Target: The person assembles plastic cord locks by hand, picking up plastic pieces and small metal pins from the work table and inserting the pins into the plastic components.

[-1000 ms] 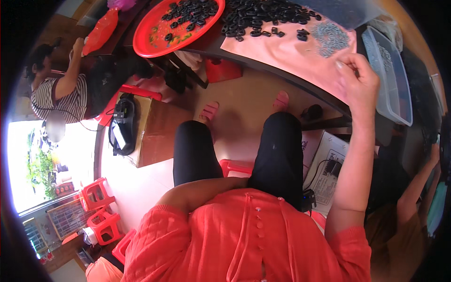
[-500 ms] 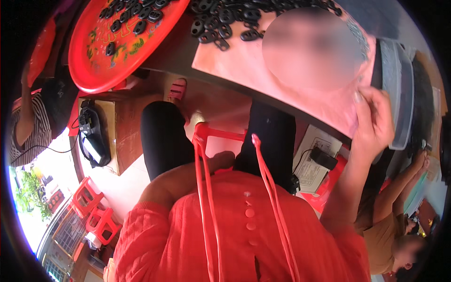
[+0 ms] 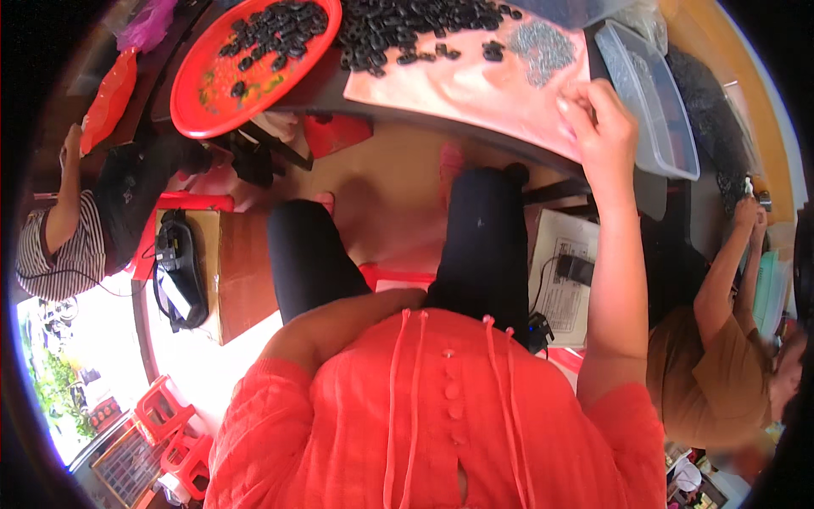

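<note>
My right hand (image 3: 600, 120) is over the right front corner of a pink sheet (image 3: 475, 89) on the dark table. Its fingers are bent in toward the thumb; whatever they pinch is too small to make out. Just beyond it lies a heap of tiny silver-grey metal pieces (image 3: 543, 53). Black plastic cord-lock pieces (image 3: 398, 30) form a large pile along the sheet's far left side, and several lie loose near the silver heap. My left hand (image 3: 402, 299) rests in my lap, its fingers hidden between my thighs.
A red round tray (image 3: 199, 106) at far left holds more black pieces. A clear plastic bin (image 3: 670, 144) stands right of the sheet. Cardboard boxes (image 3: 246, 271) flank my legs. One person in stripes (image 3: 64, 242) sits left, another in brown (image 3: 704, 373) works at right.
The view has shifted, showing more of the table's pieces and the silver heap. My right hand stays by the sheet's right corner, its fingers turned slightly. My left hand remains in my lap.
</note>
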{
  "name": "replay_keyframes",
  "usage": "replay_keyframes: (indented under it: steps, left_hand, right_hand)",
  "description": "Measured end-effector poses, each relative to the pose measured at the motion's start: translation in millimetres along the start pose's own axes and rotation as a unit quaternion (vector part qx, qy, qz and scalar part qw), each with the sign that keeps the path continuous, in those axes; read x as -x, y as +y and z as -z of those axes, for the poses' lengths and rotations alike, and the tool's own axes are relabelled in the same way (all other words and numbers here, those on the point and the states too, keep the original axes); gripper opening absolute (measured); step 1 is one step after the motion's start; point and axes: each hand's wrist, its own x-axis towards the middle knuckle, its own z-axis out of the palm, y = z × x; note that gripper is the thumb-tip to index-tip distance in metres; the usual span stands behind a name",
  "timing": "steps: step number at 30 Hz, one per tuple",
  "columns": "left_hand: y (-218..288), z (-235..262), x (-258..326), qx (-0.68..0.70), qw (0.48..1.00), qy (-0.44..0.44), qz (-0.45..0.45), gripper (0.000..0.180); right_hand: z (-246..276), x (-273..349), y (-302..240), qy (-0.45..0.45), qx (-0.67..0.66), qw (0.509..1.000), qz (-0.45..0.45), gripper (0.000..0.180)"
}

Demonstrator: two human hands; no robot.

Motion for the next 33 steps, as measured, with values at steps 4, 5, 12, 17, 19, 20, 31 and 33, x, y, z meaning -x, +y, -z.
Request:
replay_keyframes:
  steps: [4, 5, 12, 17, 19, 20, 31, 33]
  left_hand:
    - [8.0, 4.8, -8.4, -0.027, 0.999, -0.015, 0.008, 0.038]
    - [5.3, 5.7, -5.0, -0.036, 0.999, -0.023, 0.006, 0.038]
    - [-12.2, 56.5, 77.2, -0.091, 0.995, -0.039, 0.007, 0.039]
    - [26.9, 117.3, 53.6, -0.164, 0.986, -0.023, 0.020, 0.039]
    - [25.6, 114.0, 54.2, -0.198, 0.980, -0.006, 0.025, 0.040]
    - [23.9, 115.6, 47.4, -0.211, 0.977, 0.002, 0.026, 0.040]
    - [58.2, 170.1, 95.7, -0.304, 0.920, 0.242, -0.052, 0.024]
    - [48.6, 167.7, 152.4, -0.149, 0.884, 0.408, -0.172, 0.014]
  right_hand:
    - [11.8, -0.1, -14.0, -0.032, 0.028, 0.994, -0.098, 0.012]
    - [12.9, 4.9, -16.1, -0.043, 0.064, 0.994, -0.078, 0.010]
    - [17.2, -3.0, -30.5, -0.043, 0.093, 0.993, -0.063, 0.014]
    - [10.0, -5.7, -20.8, -0.027, 0.089, 0.995, -0.035, 0.014]
    - [7.2, -6.6, -17.9, -0.021, 0.082, 0.996, -0.014, 0.012]
    - [6.3, -10.2, -13.9, -0.012, 0.084, 0.996, -0.007, 0.012]
    - [9.2, -6.6, -27.9, 0.085, 0.112, 0.980, 0.143, 0.011]
    - [4.2, -18.3, -36.4, 0.053, 0.156, 0.970, 0.179, 0.009]
